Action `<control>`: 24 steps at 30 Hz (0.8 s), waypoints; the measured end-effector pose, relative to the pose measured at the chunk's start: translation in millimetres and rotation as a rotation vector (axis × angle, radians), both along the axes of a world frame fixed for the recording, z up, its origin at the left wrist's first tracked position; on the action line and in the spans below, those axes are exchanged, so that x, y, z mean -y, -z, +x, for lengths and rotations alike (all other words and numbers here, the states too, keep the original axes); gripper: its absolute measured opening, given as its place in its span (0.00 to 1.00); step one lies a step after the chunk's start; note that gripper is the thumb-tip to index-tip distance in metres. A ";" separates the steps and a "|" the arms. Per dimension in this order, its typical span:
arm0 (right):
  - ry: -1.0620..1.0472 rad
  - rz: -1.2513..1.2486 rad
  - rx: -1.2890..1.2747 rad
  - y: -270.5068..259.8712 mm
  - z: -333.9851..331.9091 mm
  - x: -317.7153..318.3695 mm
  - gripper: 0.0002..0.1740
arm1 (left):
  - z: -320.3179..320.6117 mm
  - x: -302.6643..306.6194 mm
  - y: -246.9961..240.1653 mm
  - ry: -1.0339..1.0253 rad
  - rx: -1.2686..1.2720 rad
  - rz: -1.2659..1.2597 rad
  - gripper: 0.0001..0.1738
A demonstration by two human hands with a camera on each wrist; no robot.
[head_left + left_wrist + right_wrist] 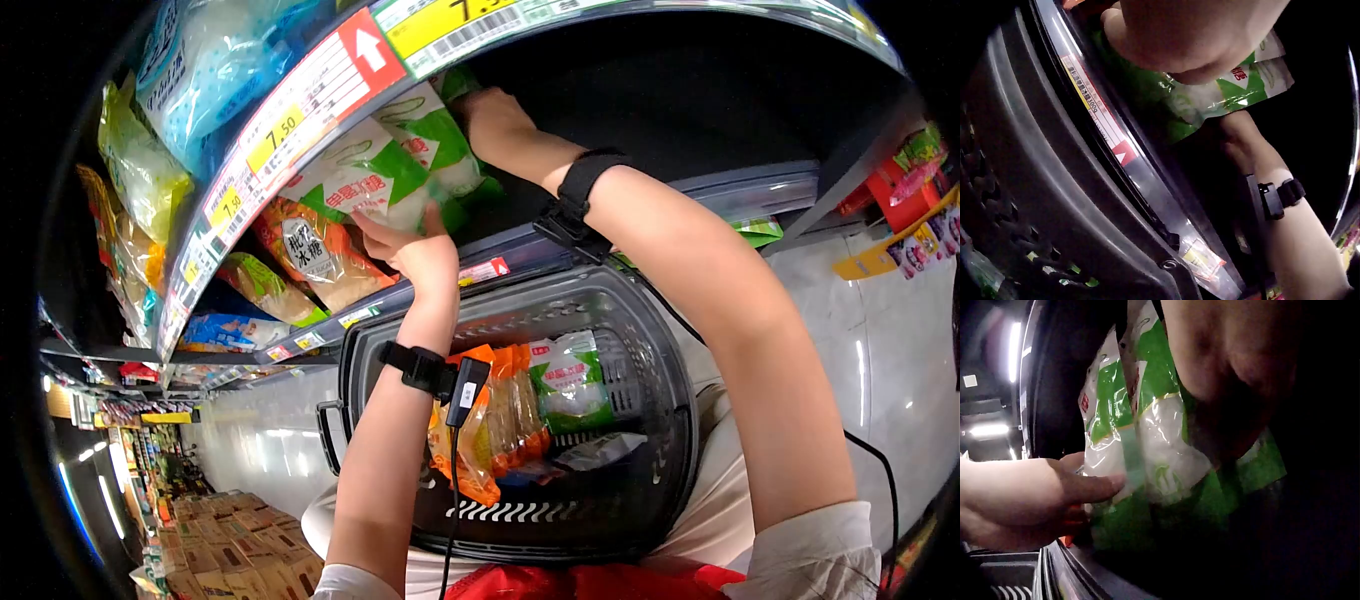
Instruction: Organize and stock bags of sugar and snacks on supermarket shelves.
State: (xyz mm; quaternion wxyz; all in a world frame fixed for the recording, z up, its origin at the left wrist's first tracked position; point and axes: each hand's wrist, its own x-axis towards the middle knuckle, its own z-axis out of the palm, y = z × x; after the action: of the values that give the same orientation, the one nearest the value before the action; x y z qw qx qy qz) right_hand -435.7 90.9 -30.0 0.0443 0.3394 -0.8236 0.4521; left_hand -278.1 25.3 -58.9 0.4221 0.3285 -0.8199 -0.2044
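Observation:
Green-and-white bags of rock sugar stand on the dark shelf. My left hand (415, 255) pinches the front bag (358, 180) near its lower edge. Its thumb lies on the bag's side and the fingers on its front, as the right wrist view shows. Behind it leans a second bag (432, 140) of the same kind. My right hand (495, 120) reaches into the shelf at the back of these bags, touching or close against them. Its fingers (1229, 434) fade into shadow, and I cannot tell whether they grip a bag.
Below the shelf edge sits a dark shopping basket (655, 330) holding orange packets (480, 420) and a green-and-white bag (570, 385). An orange rock sugar bag (315, 255) stands left of my left hand. The price rail (300, 125) curves overhead. Cardboard boxes (225, 545) are stacked at lower left.

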 end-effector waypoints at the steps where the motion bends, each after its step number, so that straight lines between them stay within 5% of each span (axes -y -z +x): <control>1: -0.009 0.006 0.000 -2.9 3.4 -4.9 0.12 | 0.1 -1.9 -0.3 -0.009 0.000 0.006 0.52; 9: 0.013 0.150 -0.160 -13.6 4.6 -25.7 0.11 | 4.8 -9.6 -10.5 0.014 -0.007 0.062 0.53; 11: 0.041 -0.231 0.102 -23.2 27.9 -41.5 0.13 | 1.5 -2.0 -4.6 0.035 -0.053 0.002 0.55; 14: -0.074 -0.263 0.322 -24.7 65.1 -62.0 0.17 | -0.5 0.5 -5.8 -0.018 -0.018 0.030 0.57; 17: -0.010 -0.136 0.076 -22.2 82.8 -77.8 0.19 | 4.6 1.1 -8.0 0.032 -0.047 0.085 0.57; 20: -0.016 -0.109 -0.066 -40.3 91.7 -94.2 0.19 | 38.6 2.9 -20.4 0.211 0.012 0.039 0.55; 24: -0.194 0.038 -0.011 -50.0 128.2 -109.2 0.13 | 120.6 5.8 -42.5 0.696 0.244 0.292 0.32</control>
State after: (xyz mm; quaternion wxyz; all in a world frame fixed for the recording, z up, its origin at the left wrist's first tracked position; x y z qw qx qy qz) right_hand -307.5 200.1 20.0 -0.0016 0.4207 -0.7951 0.4367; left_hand -157.5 19.5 -16.4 0.1759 0.1094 -0.8887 -0.4091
